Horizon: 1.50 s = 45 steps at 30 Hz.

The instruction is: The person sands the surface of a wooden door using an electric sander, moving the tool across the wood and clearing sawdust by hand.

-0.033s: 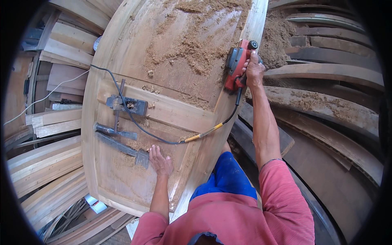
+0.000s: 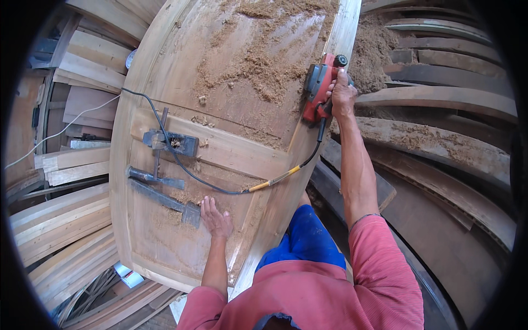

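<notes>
A red and grey electric planer [image 2: 319,91] rests on the right-hand edge rail of a wooden panelled door [image 2: 242,154]. My right hand [image 2: 342,96] is closed round its handle, arm stretched forward. Flat on the lower panel lies my left hand [image 2: 216,217], fingers extended and holding nothing. Beside its fingertips is a dark try square [image 2: 165,202]. A hammer [image 2: 157,176] lies just beyond, its handle running up beside a dark wooden hand plane [image 2: 179,144]. The planer's cord [image 2: 220,190], partly wrapped in yellow, loops across the door over the plane.
Sawdust and shavings [image 2: 269,71] cover the upper panel, with another heap [image 2: 374,52] right of the door. Stacked boards [image 2: 440,135] crowd the right side. More timber [image 2: 66,231] is piled on the left, where a thin white cable [image 2: 71,122] runs.
</notes>
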Motion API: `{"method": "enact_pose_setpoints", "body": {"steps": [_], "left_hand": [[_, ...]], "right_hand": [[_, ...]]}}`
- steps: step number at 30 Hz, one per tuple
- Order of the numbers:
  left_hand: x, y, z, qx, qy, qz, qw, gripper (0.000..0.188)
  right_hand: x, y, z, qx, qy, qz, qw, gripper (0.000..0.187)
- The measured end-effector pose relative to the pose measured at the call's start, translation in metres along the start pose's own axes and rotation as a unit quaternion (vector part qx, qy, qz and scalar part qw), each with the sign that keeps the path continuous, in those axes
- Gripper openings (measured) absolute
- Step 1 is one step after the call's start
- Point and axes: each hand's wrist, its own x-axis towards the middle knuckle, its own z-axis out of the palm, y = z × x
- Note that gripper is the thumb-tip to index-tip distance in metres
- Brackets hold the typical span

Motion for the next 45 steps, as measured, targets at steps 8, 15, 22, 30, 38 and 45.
{"method": "enact_pose_setpoints", "body": {"steps": [8, 15, 22, 30, 38, 45], "left_hand": [[0.002, 0.003, -0.002, -0.003, 0.008, 0.008, 1.000, 0.082], [0.004, 0.004, -0.003, 0.001, 0.012, 0.005, 1.000, 0.081], [0.006, 0.004, -0.003, 0.025, 0.004, 0.005, 1.000, 0.093], [0.005, 0.015, -0.003, 0.040, -0.007, -0.012, 0.999, 0.087], [0.086, 0.040, 0.003, -0.352, 0.167, -0.321, 0.863, 0.082], [0.179, 0.024, -0.037, -0.160, 0.189, -0.447, 0.859, 0.061]], "right_hand": [[0.028, -0.009, 0.002, -0.036, -0.012, -0.006, 0.999, 0.053], [0.053, -0.013, 0.008, -0.009, -0.017, -0.013, 1.000, 0.052], [0.070, -0.025, 0.012, -0.005, -0.016, 0.005, 1.000, 0.048], [0.096, -0.031, 0.016, 0.018, -0.033, -0.002, 0.999, 0.048], [0.126, -0.028, 0.016, 0.051, -0.091, -0.006, 0.994, 0.039], [0.117, -0.033, 0.044, 0.035, -0.101, 0.032, 0.994, 0.039]]}}
